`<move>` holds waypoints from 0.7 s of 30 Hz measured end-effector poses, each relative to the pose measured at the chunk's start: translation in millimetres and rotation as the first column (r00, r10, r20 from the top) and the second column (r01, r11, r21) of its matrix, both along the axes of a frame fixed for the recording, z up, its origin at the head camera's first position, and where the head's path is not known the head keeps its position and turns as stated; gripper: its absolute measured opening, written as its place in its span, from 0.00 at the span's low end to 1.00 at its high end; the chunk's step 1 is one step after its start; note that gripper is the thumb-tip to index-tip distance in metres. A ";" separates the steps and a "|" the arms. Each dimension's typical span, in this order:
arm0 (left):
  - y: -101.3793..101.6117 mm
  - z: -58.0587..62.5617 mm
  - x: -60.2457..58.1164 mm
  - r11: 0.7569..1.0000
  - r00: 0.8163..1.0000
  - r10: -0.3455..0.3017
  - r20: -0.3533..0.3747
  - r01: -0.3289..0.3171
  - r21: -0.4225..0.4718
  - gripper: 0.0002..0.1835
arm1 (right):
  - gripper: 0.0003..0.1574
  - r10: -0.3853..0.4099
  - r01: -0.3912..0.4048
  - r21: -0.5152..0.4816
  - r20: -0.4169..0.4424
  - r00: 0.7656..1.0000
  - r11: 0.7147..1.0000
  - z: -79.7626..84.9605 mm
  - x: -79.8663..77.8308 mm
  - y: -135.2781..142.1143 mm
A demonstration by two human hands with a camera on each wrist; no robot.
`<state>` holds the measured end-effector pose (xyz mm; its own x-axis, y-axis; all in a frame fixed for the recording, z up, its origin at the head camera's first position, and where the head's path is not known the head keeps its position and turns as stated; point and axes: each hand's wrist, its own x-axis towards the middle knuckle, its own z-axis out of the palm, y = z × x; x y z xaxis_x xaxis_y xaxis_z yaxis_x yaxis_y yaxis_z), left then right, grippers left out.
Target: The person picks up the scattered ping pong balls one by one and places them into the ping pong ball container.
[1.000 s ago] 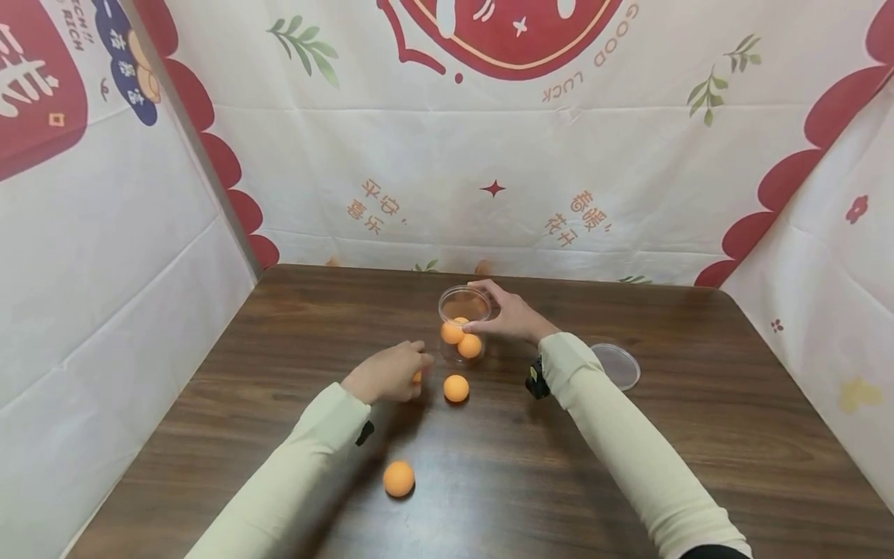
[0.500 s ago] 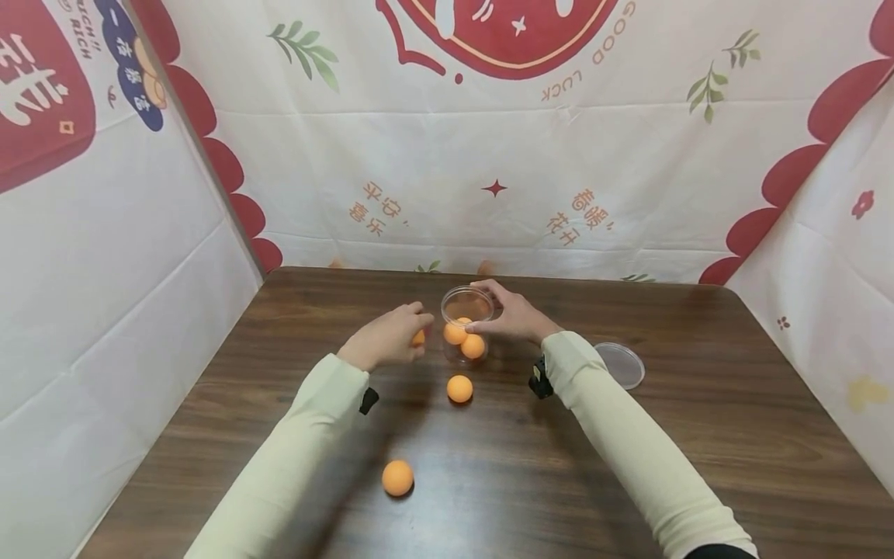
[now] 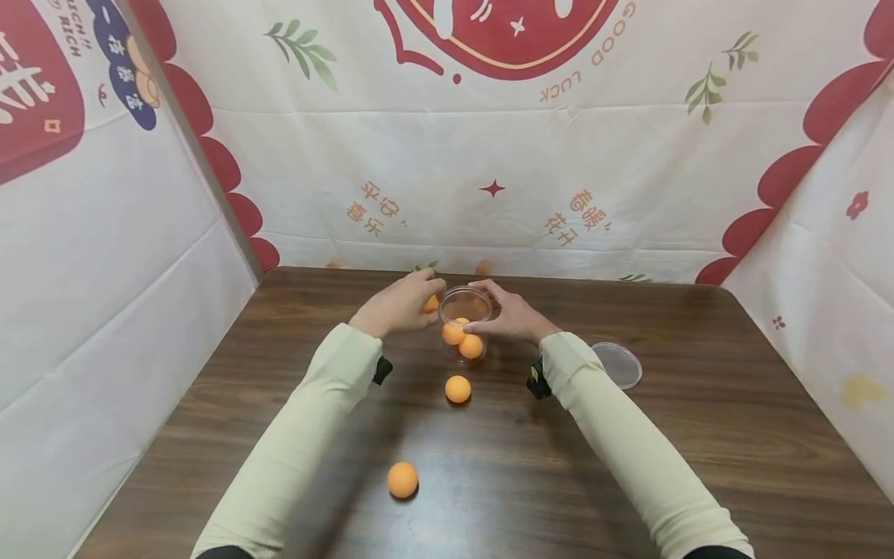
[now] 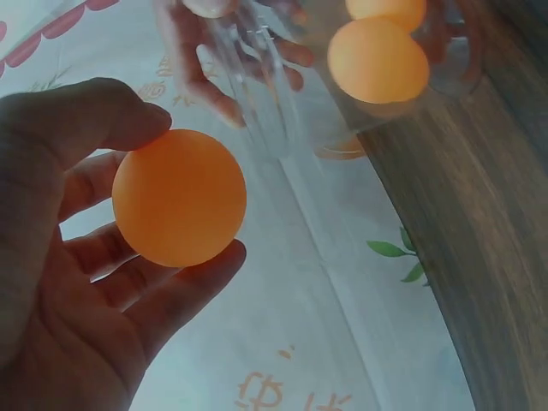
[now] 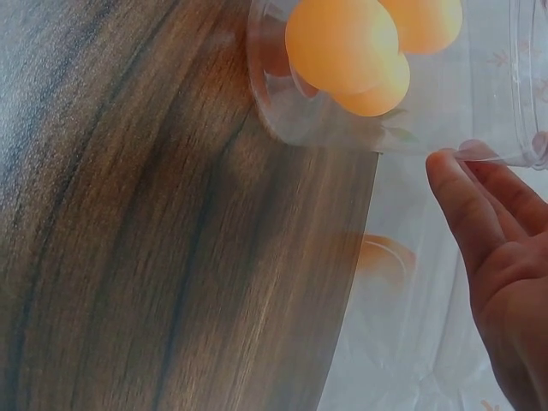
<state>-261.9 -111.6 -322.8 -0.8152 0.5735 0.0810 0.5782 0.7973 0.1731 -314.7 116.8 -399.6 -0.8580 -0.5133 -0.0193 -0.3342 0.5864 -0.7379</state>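
Note:
In the head view my left hand (image 3: 400, 304) is raised just left of the clear plastic jar's rim (image 3: 452, 320). It pinches an orange ping-pong ball (image 4: 180, 197) between thumb and fingers, apart from the jar. My right hand (image 3: 515, 317) holds the jar near its top from the right, thumb in front and fingers behind. The jar stands upright on the table without a lid. Three orange balls (image 5: 342, 43) lie inside it, low down. One loose orange ball (image 3: 458, 389) sits in front of the jar, and another ball (image 3: 403, 480) lies nearer to me.
A clear round lid (image 3: 618, 366) lies flat on the brown wooden table (image 3: 698, 435), right of the jar and beside my right forearm. Printed white cloth (image 3: 419, 140) hangs behind the table and along both sides.
My left hand has lifted the pinched ball from near the tabletop up to the height of the jar's rim. My right hand and the jar have stayed in place.

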 end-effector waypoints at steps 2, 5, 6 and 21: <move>3.2 2.0 -3.0 1.000 1.000 -0.001 0.010 0.001 0.010 0.12 | 0.49 0.003 -0.003 0.001 0.000 1.000 1.000 0.0 -0.5 -0.2; 10.4 2.4 -10.3 1.000 0.999 0.004 0.037 -0.004 0.011 0.12 | 0.50 0.008 -0.008 0.003 -0.002 1.000 1.000 -0.2 -1.0 0.3; 13.3 2.1 -13.3 1.000 0.999 0.002 0.047 -0.003 0.011 0.12 | 0.50 0.009 -0.009 0.004 -0.002 1.000 1.000 -0.1 -0.9 0.2; 47.1 -18.1 -37.1 0.993 0.994 -0.070 0.080 0.061 0.104 0.12 | 0.48 0.027 -0.027 -0.011 -0.011 1.000 1.000 -2.2 0.2 3.2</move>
<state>-299.0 -64.5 -340.9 -0.7824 0.6182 0.0751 0.6088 0.7340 0.3011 -314.5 120.0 -401.8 -0.8441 -0.5362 -0.0042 -0.3579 0.5692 -0.7402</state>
